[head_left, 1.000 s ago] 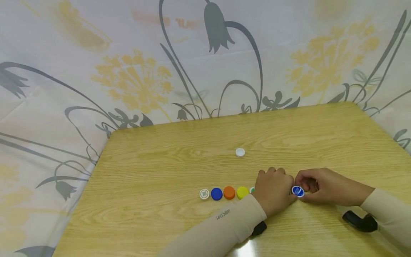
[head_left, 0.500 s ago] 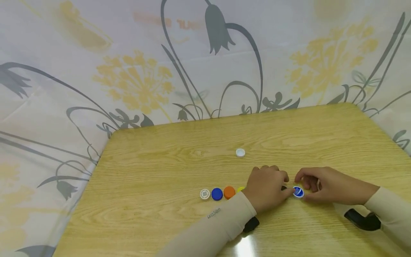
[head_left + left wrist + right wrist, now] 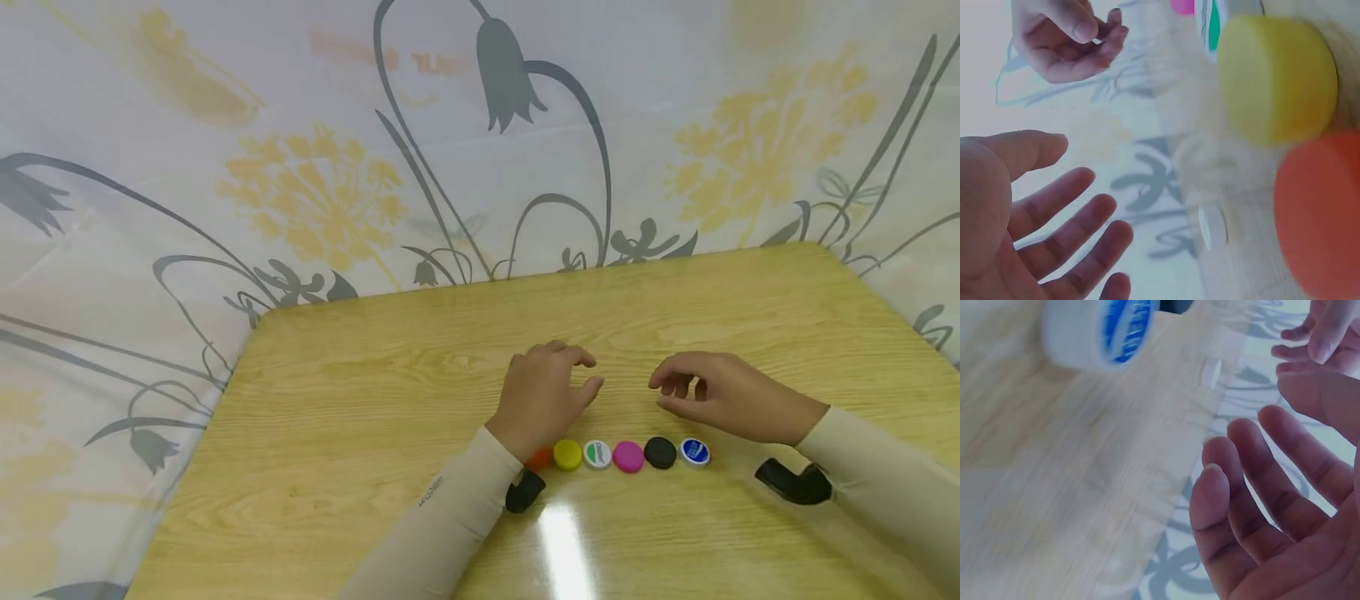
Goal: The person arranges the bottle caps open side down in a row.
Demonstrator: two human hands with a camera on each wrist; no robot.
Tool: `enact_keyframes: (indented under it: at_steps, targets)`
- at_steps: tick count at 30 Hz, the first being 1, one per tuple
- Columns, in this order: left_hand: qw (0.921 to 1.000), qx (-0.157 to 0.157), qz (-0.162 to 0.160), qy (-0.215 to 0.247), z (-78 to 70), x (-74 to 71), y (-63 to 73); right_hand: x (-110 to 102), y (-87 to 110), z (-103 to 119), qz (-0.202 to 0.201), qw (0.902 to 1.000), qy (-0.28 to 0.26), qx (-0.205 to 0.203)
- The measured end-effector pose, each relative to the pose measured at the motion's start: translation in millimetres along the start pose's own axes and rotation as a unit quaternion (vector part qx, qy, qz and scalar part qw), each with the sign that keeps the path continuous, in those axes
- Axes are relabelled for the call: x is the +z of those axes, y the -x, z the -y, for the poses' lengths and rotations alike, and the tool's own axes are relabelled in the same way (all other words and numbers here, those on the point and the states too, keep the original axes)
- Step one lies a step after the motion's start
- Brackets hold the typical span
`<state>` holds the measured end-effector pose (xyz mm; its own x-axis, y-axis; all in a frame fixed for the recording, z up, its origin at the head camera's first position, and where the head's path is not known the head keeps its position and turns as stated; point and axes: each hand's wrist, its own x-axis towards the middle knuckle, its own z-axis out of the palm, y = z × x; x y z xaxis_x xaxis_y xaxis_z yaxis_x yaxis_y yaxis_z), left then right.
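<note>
My left hand [image 3: 542,396] hovers beyond the left part of a row of bottle caps, fingers relaxed and holding nothing. My right hand [image 3: 723,396] hangs over the row's right end, fingers loosely bent around bare air. From left to right show an orange cap [image 3: 538,457], partly covered by the left wrist, a yellow cap [image 3: 567,454], a white-and-green cap [image 3: 597,454], a pink cap [image 3: 628,456], a black cap [image 3: 660,452] and a blue-and-white cap [image 3: 695,452]. A lone white cap [image 3: 1213,226] lies farther off, hidden in the head view by the left hand.
The caps lie on a wood-grain table [image 3: 360,400]. Behind it hangs a flower-patterned cloth [image 3: 450,167], which also comes down at both sides. A black wrist mount [image 3: 795,482] sits under the right sleeve, and another black mount [image 3: 525,492] under the left.
My right hand has let go of the blue-and-white cap, leaving it at the row's right end. Both hands have lifted away toward the back, the left also moving left over the lone white cap.
</note>
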<state>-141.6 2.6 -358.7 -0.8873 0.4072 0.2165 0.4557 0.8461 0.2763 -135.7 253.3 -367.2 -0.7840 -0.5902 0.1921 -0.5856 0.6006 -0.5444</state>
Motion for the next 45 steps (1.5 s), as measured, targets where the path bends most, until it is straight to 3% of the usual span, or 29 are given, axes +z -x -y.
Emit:
enact_keyframes:
  at_steps: [8, 16, 27, 32, 36, 45]
  targets:
    - [0.9966, -0.068, -0.046, 0.005, 22.7, -6.7, -2.0, 7.0, -37.6, 10.7, 0.023, 0.9987, -0.022, 0.041]
    - [0.9935, -0.107, 0.039, 0.008, 29.8, 0.4, -6.0, 16.7, -73.4, 10.5, 0.054, 0.9972, -0.014, 0.049]
    - [0.9834, -0.132, 0.116, 0.043, 30.5, 9.7, -6.2, 29.7, -99.5, 4.8, 0.105, 0.9906, 0.003, 0.088]
    - [0.982, -0.13, 0.133, 0.03, 31.0, 12.0, -5.5, 35.0, -107.9, 2.3, 0.137, 0.9854, -0.004, 0.102]
    - [0.9811, -0.127, 0.144, 0.023, 31.2, 13.0, -3.8, 41.4, -111.2, -1.1, 0.138, 0.9849, -0.01, 0.104]
    - [0.983, -0.119, 0.139, 0.018, 30.4, 14.0, -1.7, 49.6, -113.2, -2.3, 0.144, 0.9868, 0.003, 0.074]
